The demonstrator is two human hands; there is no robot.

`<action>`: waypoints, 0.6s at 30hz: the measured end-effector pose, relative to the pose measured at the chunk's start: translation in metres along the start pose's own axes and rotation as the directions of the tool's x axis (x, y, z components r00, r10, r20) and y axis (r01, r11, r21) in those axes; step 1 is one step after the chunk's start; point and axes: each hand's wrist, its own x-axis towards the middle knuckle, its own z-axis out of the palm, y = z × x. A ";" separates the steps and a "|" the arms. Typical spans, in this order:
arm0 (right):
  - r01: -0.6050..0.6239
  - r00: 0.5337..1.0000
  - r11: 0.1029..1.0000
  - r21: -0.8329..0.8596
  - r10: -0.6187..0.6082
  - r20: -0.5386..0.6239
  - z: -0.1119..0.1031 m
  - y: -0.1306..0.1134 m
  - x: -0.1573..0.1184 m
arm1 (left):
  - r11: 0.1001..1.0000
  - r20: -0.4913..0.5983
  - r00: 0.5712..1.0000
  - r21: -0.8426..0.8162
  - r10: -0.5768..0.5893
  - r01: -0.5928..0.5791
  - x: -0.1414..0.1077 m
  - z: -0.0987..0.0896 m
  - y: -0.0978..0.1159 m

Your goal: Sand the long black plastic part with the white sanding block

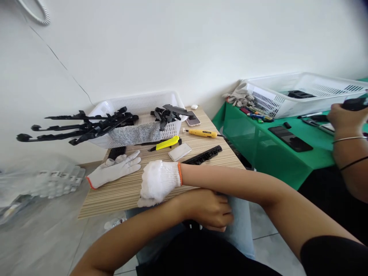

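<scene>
So, left hand: bare (211, 210), lower middle of the frame, crossed under the right forearm, fingers curled into a loose fist, bit blurry, can't see anything in it.
Right hand: gloved (159, 180), centre of the frame over the table edge; can't tell how the fingers stand inside the bunched fabric.
Worn glove: white knit (176, 174), orange cuff round the wrist.
Loose glove: also white (116, 170), lying flat just left of the gloved hand.
Table: striped wood (106, 199), with a white block (179, 152), black strip (202, 156) and yellow brush (167, 143) beyond the gloved hand.
Basket: white plastic (143, 99), upper left of centre, long black parts (94, 126) sticking out leftwards.
Neighbour: co-worker's hand (347, 119), far right, over a green-covered table (276, 161).
</scene>
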 end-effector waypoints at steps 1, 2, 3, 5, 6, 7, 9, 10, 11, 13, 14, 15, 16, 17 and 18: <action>0.014 1.000 1.000 0.002 -0.014 0.019 0.001 -0.002 0.001 | 0.999 0.020 1.000 -0.029 -0.020 0.021 0.002 0.001 0.004; 0.029 0.999 1.000 0.003 -0.029 0.040 0.002 -0.004 0.003 | 0.997 0.046 0.997 -0.054 -0.058 0.061 0.004 0.001 0.007; 0.043 0.997 0.999 0.004 -0.044 0.060 0.003 -0.005 0.006 | 0.991 0.079 0.991 -0.072 -0.104 0.110 0.005 0.000 0.011; 0.068 0.994 0.998 0.004 -0.068 0.081 0.003 -0.008 0.011 | 0.977 0.142 0.973 -0.082 -0.183 0.196 0.008 -0.003 0.018; 0.079 0.993 0.997 0.003 -0.079 0.087 0.002 -0.009 0.013 | 0.971 0.166 0.964 -0.080 -0.209 0.224 0.009 -0.005 0.021; 0.088 0.992 0.996 0.000 -0.088 0.088 0.001 -0.010 0.014 | 0.966 0.183 0.956 -0.076 -0.230 0.247 0.010 -0.007 0.023; 0.107 0.990 0.994 -0.011 -0.105 0.090 -0.003 -0.012 0.015 | 0.957 0.205 0.942 -0.068 -0.264 0.283 0.011 -0.012 0.025; 0.109 0.990 0.994 -0.027 -0.107 0.094 -0.005 -0.012 0.015 | 0.953 0.209 0.938 -0.064 -0.277 0.295 0.010 -0.014 0.025; 0.102 0.990 0.994 -0.050 -0.097 0.099 -0.007 -0.012 0.014 | 0.951 0.203 0.936 -0.057 -0.287 0.303 0.009 -0.015 0.025; 0.059 0.993 0.993 -0.100 -0.048 0.107 -0.011 -0.009 0.010 | 0.950 0.140 0.942 -0.036 -0.304 0.311 0.004 -0.016 0.025; 0.029 0.994 0.992 -0.121 -0.016 0.108 -0.012 -0.006 0.007 | 0.948 0.077 0.946 -0.020 -0.315 0.317 0.000 -0.017 0.025; 0.001 0.994 0.991 -0.136 0.014 0.108 -0.013 -0.003 0.004 | 0.945 -0.005 0.945 -0.002 -0.327 0.327 -0.005 -0.019 0.025; -0.026 0.993 0.990 -0.141 0.041 0.107 -0.014 0.000 0.001 | 0.940 -0.098 0.937 0.018 -0.336 0.339 -0.011 -0.021 0.026; -0.052 0.992 0.989 -0.141 0.067 0.106 -0.015 0.002 -0.004 | 0.932 -0.192 0.918 0.036 -0.346 0.359 -0.017 -0.025 0.028; -0.089 0.990 0.987 -0.133 0.102 0.093 -0.016 0.004 -0.009 | 0.924 -0.283 0.893 0.053 -0.351 0.380 -0.025 -0.031 0.032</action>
